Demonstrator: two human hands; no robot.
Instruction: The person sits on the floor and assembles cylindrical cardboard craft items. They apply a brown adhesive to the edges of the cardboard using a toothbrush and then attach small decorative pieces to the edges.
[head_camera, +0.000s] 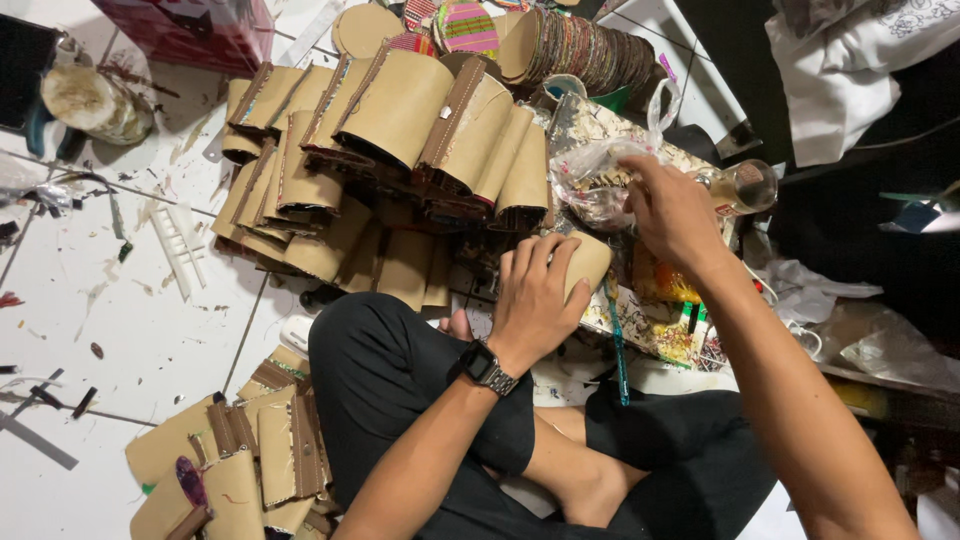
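Cardboard tube (588, 262) sits curled in the left hand (535, 295), fingers wrapped round its near side, right above the person's crossed legs in black shorts (390, 380). A black wristwatch (486, 367) is on that wrist. Down at the near left there's a loose heap of flat cardboard pieces with brown strips (255, 455) lying on the white tile floor (110, 330).

Just past the tube, the right hand (672, 210) is reaching forward with fingers bent down into a crumpled clear plastic bag (595, 175); can't tell if it's actually pinching anything in there. Right beside that hand lies a small glass bottle (745, 187) on its side. Under both hands is a paint-smeared board (655, 330) with a teal brush or stick (616, 340) across it.

Further out, a big pile of finished cardboard tubes (390, 160), each with a brown seam strip, takes up the middle. Beyond those, a stack of round cardboard discs (580, 50) with colourful edges leans in a row. Far left there's a grubby tape roll (92, 100), and a white cloth (850, 60) is bunched at the far right.
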